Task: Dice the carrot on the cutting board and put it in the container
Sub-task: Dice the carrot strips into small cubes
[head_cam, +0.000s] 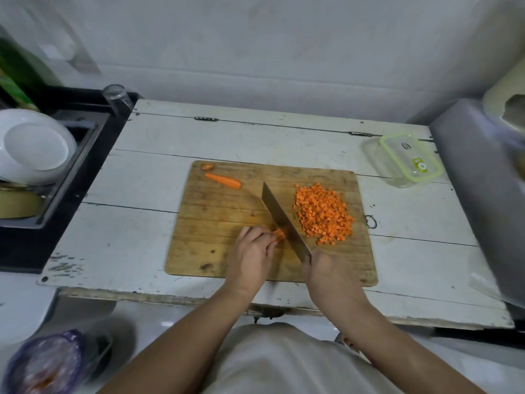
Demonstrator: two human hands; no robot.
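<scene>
On the wooden cutting board (pixel 216 251), my left hand (pixel 252 250) holds a short bundle of carrot strips (pixel 279 234) with curled fingers. My right hand (pixel 321 270) grips the handle of a cleaver (pixel 282 220), whose blade stands against the end of the strips. A pile of diced carrot (pixel 324 213) lies on the board's right side. A long carrot piece (pixel 224 180) and a small carrot end (pixel 207 166) lie at the board's far left corner. The clear container (pixel 409 159) with a green-rimmed lid sits on the table at the far right.
The board lies on a worn white table (pixel 136 223). A white plate (pixel 34 146) sits in a black rack at left, with a glass (pixel 116 98) behind it. A grey appliance (pixel 480 180) stands at the right. A purple bag (pixel 48 362) is at lower left.
</scene>
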